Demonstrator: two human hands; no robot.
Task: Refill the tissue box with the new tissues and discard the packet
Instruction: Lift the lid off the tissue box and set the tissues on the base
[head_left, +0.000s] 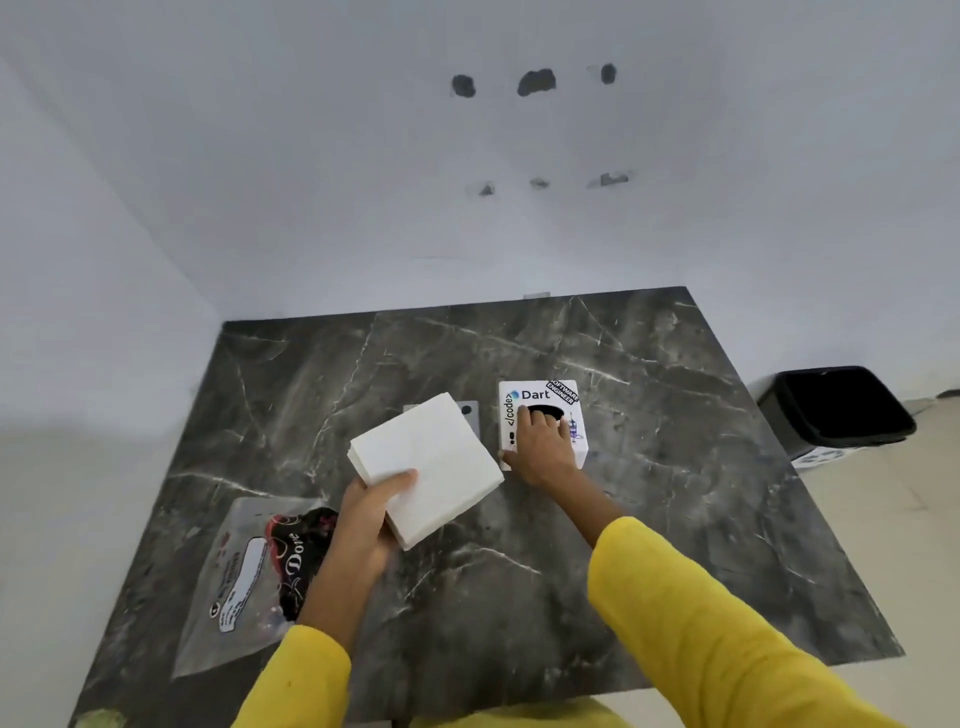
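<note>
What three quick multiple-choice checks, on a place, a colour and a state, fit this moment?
1. Where does the empty packet lie?
A. in the bin
B. on the table, left of the left hand
C. on the tissue box

2. What colour is the bin?
A. black
B. red
C. white

3. What does the left hand hold?
A. nothing
B. the packet
C. a stack of tissues

Answers: 1 B, it lies flat on the table. 2 A, it stands dark beside the table. 3 C, the fingers clasp the white stack, while the right hand rests on the tissue box.

Bare tabletop (649, 519) right of tissue box (540, 395)
</note>
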